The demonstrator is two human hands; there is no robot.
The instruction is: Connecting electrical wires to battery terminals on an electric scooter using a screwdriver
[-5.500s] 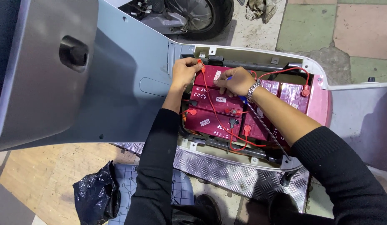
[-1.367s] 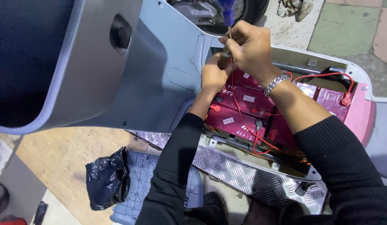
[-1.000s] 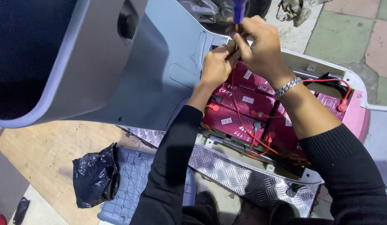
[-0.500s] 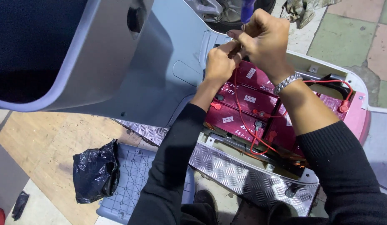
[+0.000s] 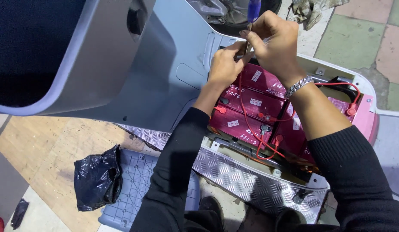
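Both hands are raised over the open floor bay of a grey scooter point(image 5: 173, 81). My right hand point(image 5: 274, 43) grips a screwdriver point(image 5: 253, 9) with a blue handle, its shaft pointing down between my fingers. My left hand point(image 5: 225, 64) pinches the end of a red wire point(image 5: 244, 114) right at the screwdriver's tip. The wire runs down to the dark red batteries point(image 5: 255, 107) packed side by side in the bay. A metal bracelet sits on my right wrist.
A chequered metal foot plate point(image 5: 233, 172) edges the bay near me. A grey plastic cover panel point(image 5: 130, 193) lies on the floor with a black plastic bag point(image 5: 96, 178) on it. A wheel point(image 5: 233, 13) and a crumpled rag point(image 5: 311, 6) are beyond the scooter.
My hands lifted off the batteries to the front of the bay. The right hand took up the blue-handled screwdriver, and the left hand brought the red wire end to its tip.
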